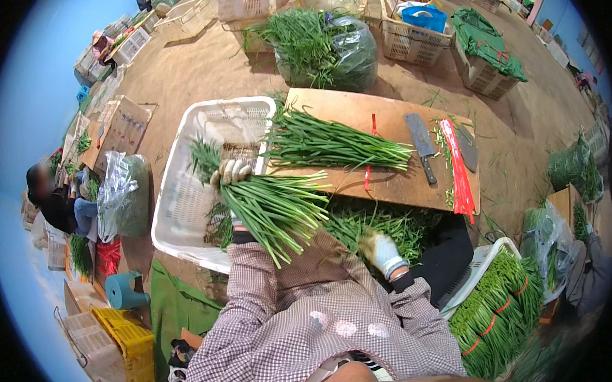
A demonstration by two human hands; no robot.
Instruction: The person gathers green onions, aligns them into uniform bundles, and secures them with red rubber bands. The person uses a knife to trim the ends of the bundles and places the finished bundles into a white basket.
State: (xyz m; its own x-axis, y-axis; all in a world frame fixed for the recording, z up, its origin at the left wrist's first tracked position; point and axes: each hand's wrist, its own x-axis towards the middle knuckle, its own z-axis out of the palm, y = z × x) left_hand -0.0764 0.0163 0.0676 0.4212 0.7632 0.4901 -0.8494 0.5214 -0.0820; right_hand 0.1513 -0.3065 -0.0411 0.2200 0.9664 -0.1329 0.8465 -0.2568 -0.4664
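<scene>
My left hand (233, 171), in a soiled work glove, grips a bunch of long green leafy stalks (270, 203) over the right side of a white plastic crate (171, 217). My gloved right hand (380, 250) is low at the loose greens (405, 233) in front of me; its blurred fingers do not show whether they hold any. A larger pile of green stalks (334, 143) lies on a wooden board (292, 100), across a red tie strip (367, 178). Right of the pile are a cleaver (419, 137), a bundle of red tie strips (458, 169) and another broad blade (467, 148).
Tied green bundles (495, 305) fill a white crate (473, 273) at my right. Beyond the board stand a bag of greens (353, 50) and a crate (415, 43) with a blue container. A seated person (55, 202) is at the left, near a teal stool (123, 291).
</scene>
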